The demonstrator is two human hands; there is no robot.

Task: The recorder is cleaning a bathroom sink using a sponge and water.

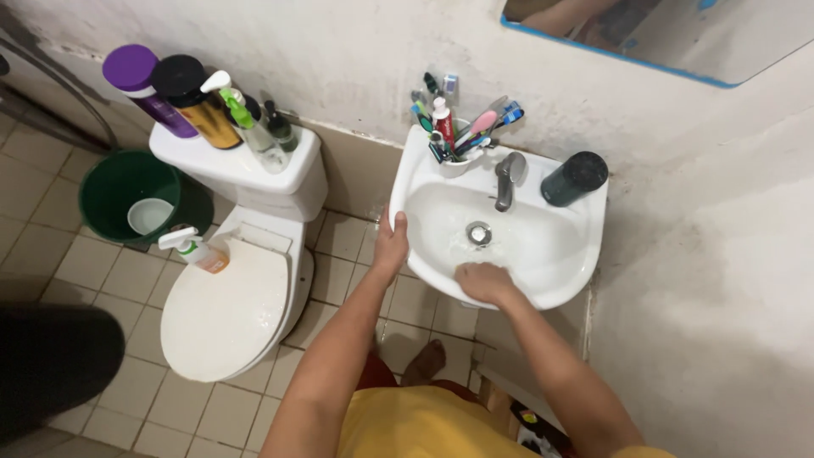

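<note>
A white wall sink (577, 276) with a round drain (479, 233) and a metal tap (507, 178) is in front of me. My left hand (391, 242) grips the sink's left rim. Inside the basin, at the near wall, my right hand (482, 280) presses down with fingers curled; I cannot tell whether it holds anything. A white cup of toothbrushes and tubes (454, 136) stands on the back rim, and a dark green cup (572, 178) sits right of the tap.
A white toilet (229, 314) with closed lid stands to the left, a spray bottle (195, 250) on the lid and several bottles (199, 106) on its tank. A green bucket (127, 191) sits on the tiled floor. A mirror (678, 34) hangs above.
</note>
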